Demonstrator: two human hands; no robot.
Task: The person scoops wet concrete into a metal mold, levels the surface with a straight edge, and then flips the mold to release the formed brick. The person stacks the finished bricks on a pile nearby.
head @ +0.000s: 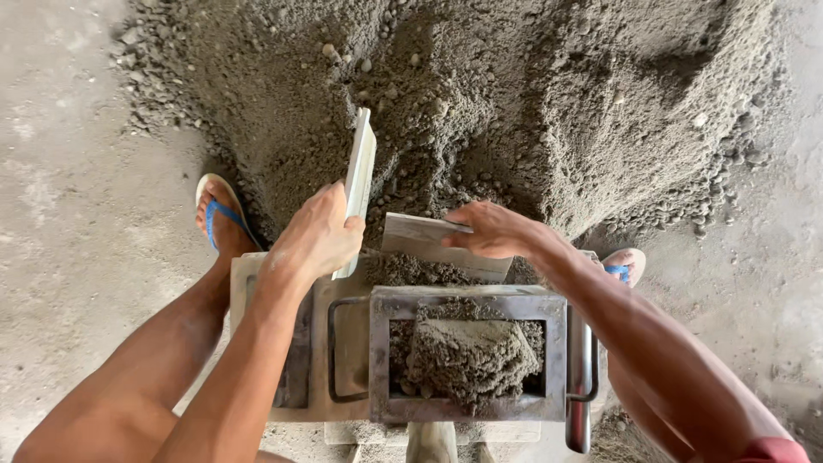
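My left hand (319, 233) grips a flat pale board (358, 180) held on edge, its far end stuck into the grey sand-cement heap (514, 103). My right hand (497, 230) holds a second flat board (429, 244) tilted at the foot of the heap, with loose mix lying on it. Just below both hands sits a rectangular metal block mould (467, 300) with side handles. A mound of damp grey mix (467, 360) fills its opening.
The mould rests on a metal base (321, 343) between my legs. My feet in blue-strapped sandals (221, 214) stand at either side of it. Bare concrete floor (69, 214) spreads to the left, and pebbles are scattered round the heap's edges.
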